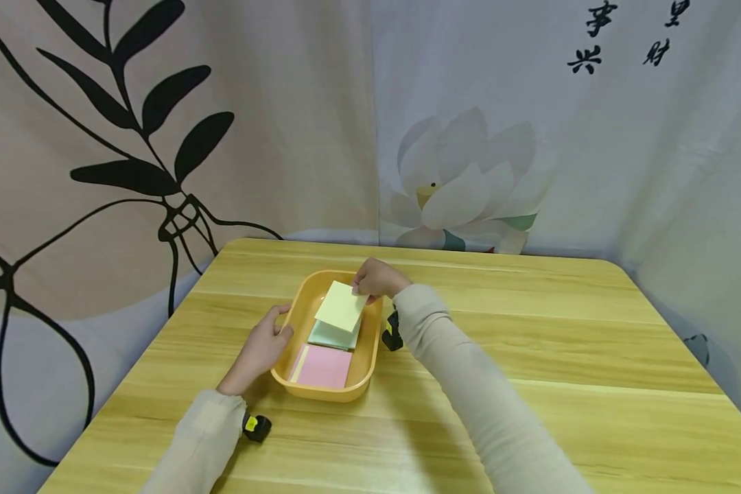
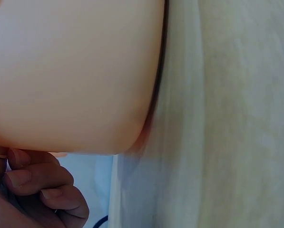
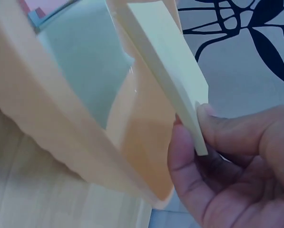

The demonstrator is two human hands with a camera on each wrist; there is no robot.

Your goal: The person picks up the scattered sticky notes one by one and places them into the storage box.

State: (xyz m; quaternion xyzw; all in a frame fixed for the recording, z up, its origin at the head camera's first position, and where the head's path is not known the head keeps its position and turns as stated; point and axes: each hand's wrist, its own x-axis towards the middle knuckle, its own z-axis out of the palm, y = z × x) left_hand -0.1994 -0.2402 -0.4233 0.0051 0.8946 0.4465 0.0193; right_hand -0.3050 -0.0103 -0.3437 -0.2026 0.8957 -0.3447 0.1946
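Observation:
A yellow-orange plastic tray sits on the table. Its left rim is held by my left hand, with curled fingers against the wall in the left wrist view. My right hand pinches a pale yellow sticky note pad at one corner between thumb and fingertips. The pad is tilted up inside the tray, its thickness plain in the right wrist view. Beneath and nearer lies a pale green sticky note pad, partly covered. A pink sticky note pad lies at the near end, with a cream strip along its left side.
The wood-grain table extends widely to the right of the tray. Behind it hangs a curtain printed with dark leaves and a pale flower. A black wrist device is on the left sleeve, another by the right cuff.

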